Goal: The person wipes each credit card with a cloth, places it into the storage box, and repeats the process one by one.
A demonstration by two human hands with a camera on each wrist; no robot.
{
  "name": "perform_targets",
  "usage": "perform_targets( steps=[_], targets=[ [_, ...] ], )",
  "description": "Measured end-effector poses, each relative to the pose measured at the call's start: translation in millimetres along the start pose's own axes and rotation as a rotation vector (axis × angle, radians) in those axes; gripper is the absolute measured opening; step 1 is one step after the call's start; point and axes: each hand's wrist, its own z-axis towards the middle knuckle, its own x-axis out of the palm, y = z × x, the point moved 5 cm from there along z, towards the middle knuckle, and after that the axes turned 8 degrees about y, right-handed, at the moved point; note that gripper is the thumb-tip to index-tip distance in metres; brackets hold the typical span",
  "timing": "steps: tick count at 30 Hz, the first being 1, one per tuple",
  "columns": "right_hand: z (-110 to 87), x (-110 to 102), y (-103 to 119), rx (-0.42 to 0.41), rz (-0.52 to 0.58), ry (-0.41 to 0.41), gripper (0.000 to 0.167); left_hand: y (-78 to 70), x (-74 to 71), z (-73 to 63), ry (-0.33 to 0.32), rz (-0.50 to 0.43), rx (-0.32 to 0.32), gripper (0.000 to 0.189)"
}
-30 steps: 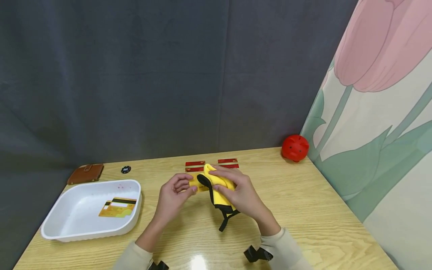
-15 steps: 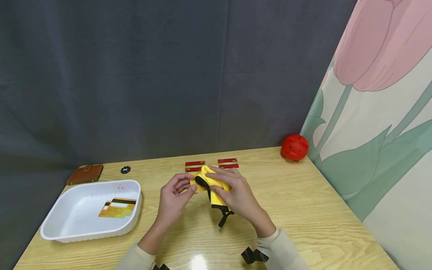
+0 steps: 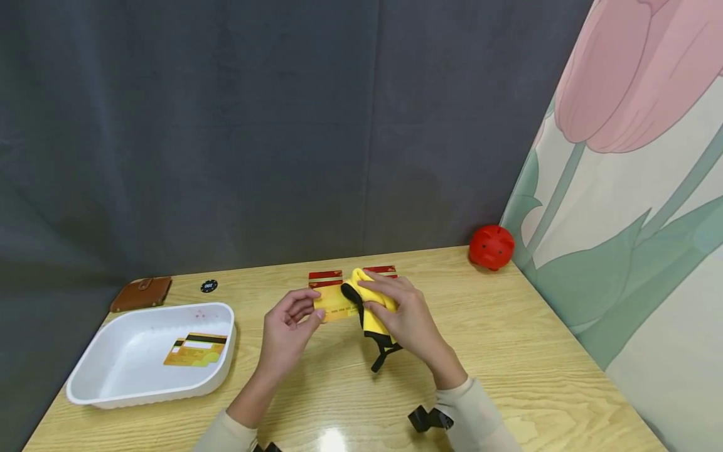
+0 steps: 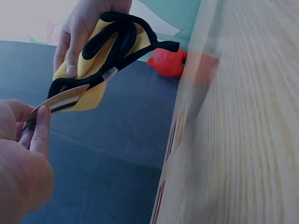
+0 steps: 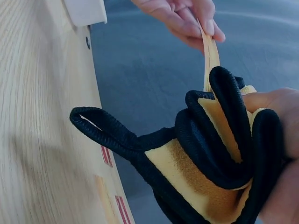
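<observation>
My left hand pinches a gold bank card by its left end, thumb in front and fingers behind. Folded in my right hand is a yellow cleaning cloth with black edging and a hanging loop. The cloth lies over the card's right end, which it hides. In the left wrist view, the card shows a dark stripe and touches the cloth's edge. The right wrist view shows the cloth's black-edged folds in front of the card. Both hands are above the table.
A white tray with gold cards stands at left. Behind it are a brown wallet and a black chip. Two red cards lie at the back, a flat yellowish piece beside one. A red piggy bank stands back right.
The cloth in my right hand first shifts slightly left over the card, then back right, so more of the card's face shows now. My left hand keeps its pinch, almost still.
</observation>
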Motion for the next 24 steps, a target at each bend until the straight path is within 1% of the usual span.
perform_targets(
  steps=[4, 8, 11, 14, 19, 22, 24],
  targets=[
    [0.3, -5, -10, 0.058, 0.035, -0.011, 0.038, -0.6, -4.0, 0.6, -0.004, 0.033, 0.001, 0.028],
    [0.3, -12, -19, 0.111, 0.041, -0.042, 0.037, -0.5, -9.1, 1.5, -0.034, 0.055, -0.002, 0.028],
    [-0.3, -19, -24, 0.138, 0.044, -0.064, 0.037, 0.0, -12.1, 2.2, -0.054, 0.051, -0.007, 0.029],
    [-1.4, -24, -26, 0.146, 0.052, -0.082, 0.038, 0.8, -13.4, 2.9, -0.057, 0.052, -0.017, 0.029],
    [-2.1, -31, -26, 0.132, 0.064, -0.098, 0.039, 3.0, -13.6, 3.7, -0.034, 0.07, -0.046, 0.029],
    [-2.0, -33, -25, 0.122, 0.074, -0.097, 0.04, 3.5, -13.3, 3.4, -0.005, 0.072, -0.055, 0.031],
    [-1.9, -34, -25, 0.121, 0.076, -0.097, 0.04, 2.9, -12.5, 3.1, 0.025, 0.062, -0.049, 0.034]
  ],
)
